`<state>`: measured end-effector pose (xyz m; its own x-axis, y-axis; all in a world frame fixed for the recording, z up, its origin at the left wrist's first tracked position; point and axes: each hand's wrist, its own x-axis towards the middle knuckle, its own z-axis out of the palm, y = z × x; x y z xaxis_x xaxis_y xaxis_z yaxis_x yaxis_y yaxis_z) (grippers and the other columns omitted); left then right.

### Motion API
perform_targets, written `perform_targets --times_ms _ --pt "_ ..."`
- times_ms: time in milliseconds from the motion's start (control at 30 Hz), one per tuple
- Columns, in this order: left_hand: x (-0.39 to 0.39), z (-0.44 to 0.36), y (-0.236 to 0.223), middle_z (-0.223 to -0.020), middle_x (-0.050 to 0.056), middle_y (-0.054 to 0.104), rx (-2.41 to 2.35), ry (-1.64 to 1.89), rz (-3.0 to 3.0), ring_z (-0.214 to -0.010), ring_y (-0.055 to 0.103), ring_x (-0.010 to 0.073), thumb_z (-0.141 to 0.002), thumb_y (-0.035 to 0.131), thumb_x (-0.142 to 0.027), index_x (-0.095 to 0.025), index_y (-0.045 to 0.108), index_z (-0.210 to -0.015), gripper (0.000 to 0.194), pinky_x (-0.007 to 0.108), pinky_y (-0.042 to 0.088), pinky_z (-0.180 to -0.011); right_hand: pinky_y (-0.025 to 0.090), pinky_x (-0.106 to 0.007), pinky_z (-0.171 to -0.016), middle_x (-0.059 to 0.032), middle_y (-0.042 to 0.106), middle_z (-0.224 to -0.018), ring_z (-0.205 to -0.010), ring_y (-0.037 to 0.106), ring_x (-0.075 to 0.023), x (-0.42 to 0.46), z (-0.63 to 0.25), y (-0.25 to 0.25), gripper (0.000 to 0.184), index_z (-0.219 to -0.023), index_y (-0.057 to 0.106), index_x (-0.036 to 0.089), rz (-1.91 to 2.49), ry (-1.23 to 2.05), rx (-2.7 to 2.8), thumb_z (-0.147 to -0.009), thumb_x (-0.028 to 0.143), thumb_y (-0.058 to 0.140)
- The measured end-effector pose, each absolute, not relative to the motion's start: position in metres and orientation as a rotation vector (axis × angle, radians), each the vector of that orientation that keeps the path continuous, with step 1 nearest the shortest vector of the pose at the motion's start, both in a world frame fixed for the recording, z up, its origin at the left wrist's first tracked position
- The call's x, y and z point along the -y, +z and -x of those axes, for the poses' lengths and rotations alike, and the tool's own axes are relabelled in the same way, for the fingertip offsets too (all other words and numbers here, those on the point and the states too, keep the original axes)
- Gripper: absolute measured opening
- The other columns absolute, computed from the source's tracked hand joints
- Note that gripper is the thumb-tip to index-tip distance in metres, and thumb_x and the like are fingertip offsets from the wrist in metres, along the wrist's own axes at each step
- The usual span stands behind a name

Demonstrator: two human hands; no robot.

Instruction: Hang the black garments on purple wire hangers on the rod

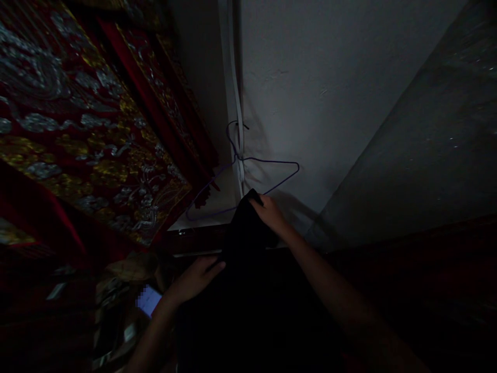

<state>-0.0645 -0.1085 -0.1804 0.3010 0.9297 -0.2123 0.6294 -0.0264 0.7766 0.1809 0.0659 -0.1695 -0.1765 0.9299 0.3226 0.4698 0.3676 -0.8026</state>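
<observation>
A dark wire clothes hanger [272,161] hangs by its hook against the pale wall, on a white strap [235,77]. Black cloth [248,233], likely a garment though its shape is lost in the dark, rises to a peak in front of the hanger's lower bar. My right hand [267,210] is closed on the cloth near that peak, thumb on top. Lower down, my left hand [200,277] grips the cloth's left side, its fingertips partly hidden by the fabric. Whether the cloth is over the bar or only in front of it, I cannot tell.
Red fabric with gold and silver embroidery [104,124] hangs on the left. A lit phone screen [149,300] lies among dim clutter at lower left. On the right stands the wall [330,77], with a darker grey surface [427,155] beyond it.
</observation>
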Motion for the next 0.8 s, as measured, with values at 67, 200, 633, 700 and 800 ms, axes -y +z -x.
perform_targets --times_ms 67,200,633,700,800 --pt "0.102 0.078 -0.182 -0.1 0.005 0.076 -1.479 0.303 -1.806 -0.093 0.068 0.0239 -0.097 0.04 -0.058 -0.021 0.073 -0.096 0.05 0.032 0.049 -0.088 0.043 -0.026 -0.059 -0.0048 0.069 -0.069 -0.066 0.065 -0.0204 -0.054 -0.194 -0.164 0.032 -0.075 0.067 0.017 1.201 0.656 1.827 -0.09 0.042 0.054" --pt "0.085 0.101 -0.181 -0.093 0.009 0.075 -1.613 0.029 -1.902 -0.086 0.07 0.0253 -0.096 0.041 -0.046 -0.021 0.072 -0.088 0.04 0.033 0.049 -0.079 0.037 -0.025 -0.055 -0.0028 0.065 -0.062 -0.059 0.06 -0.0178 -0.034 -0.209 -0.142 0.031 -0.068 0.064 0.017 1.139 0.637 1.887 -0.088 0.04 0.055" --pt "0.074 0.11 -0.081 -0.095 0.005 0.064 -1.787 1.046 -2.248 -0.091 0.061 0.0215 -0.094 0.042 -0.03 -0.02 0.06 -0.095 0.021 0.033 0.049 -0.084 0.023 -0.023 -0.047 0.0022 0.041 -0.05 -0.052 0.041 -0.0114 -0.032 -0.195 -0.139 0.041 -0.053 0.042 0.021 1.214 0.735 1.768 -0.081 0.049 0.055" --pt "0.066 0.098 -0.07 -0.093 0.004 0.064 -1.702 1.041 -2.26 -0.09 0.062 0.0206 -0.095 0.043 -0.03 -0.02 0.061 -0.096 0.021 0.032 0.049 -0.083 0.025 -0.023 -0.047 0.0021 0.042 -0.052 -0.052 0.042 -0.0114 -0.028 -0.188 -0.142 0.04 -0.055 0.043 0.021 1.183 0.823 1.725 -0.08 0.049 0.055" --pt "0.047 0.08 -0.061 -0.099 0.005 0.067 -1.66 1.018 -2.288 -0.095 0.064 0.0215 -0.095 0.045 -0.029 -0.02 0.062 -0.103 0.021 0.034 0.049 -0.089 0.028 -0.023 -0.046 0.0016 0.047 -0.054 -0.052 0.045 -0.0117 -0.02 -0.183 -0.145 0.038 -0.059 0.048 0.02 1.141 0.967 1.682 -0.082 0.049 0.054"
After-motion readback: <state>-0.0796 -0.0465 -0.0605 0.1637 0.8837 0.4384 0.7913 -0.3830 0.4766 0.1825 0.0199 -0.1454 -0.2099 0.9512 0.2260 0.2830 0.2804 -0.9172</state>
